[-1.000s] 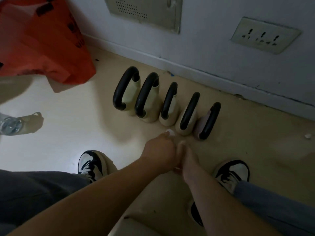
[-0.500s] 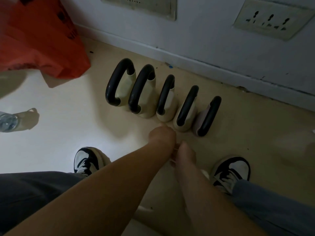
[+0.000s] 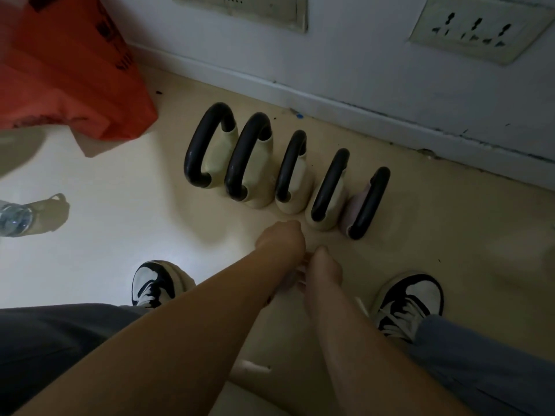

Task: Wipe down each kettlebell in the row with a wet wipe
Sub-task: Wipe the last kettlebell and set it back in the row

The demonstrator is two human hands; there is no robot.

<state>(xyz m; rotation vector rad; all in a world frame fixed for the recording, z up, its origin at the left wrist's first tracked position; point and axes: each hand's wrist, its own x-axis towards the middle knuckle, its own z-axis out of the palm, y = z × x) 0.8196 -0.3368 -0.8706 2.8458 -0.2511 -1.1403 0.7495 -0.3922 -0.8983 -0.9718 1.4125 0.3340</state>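
Kettlebells (image 3: 285, 172) are standing five in a row on the floor (image 3: 120, 205) near the wall, dark handles up, running from the largest at the left down to a small pinkish one (image 3: 365, 202) at the right, each just beside its neighbour. Both hands are meeting low in front of the row, apart from it. The left hand (image 3: 283, 240) is showing only its back, fingers curled under; whether it is pinching a wipe I cannot tell, since no wipe is visible. The right hand (image 3: 324, 265) is pointing down beside it, fingertips hidden behind the left wrist, so its grip is equally unclear.

Judging from this, the wipe is probably being pulled out or unfolded. Doing it well would mean opening the wipe flat, then starting at one end of the row and covering handle and body of each bell in turn, steadying the smaller ones with the free hand so they are not tipping.

As for containers: a clear plastic bottle (image 3: 13, 219) is lying at the far left edge, contents unreadable; an orange bag (image 3: 69, 70) is slumping at upper left, its inside hidden.
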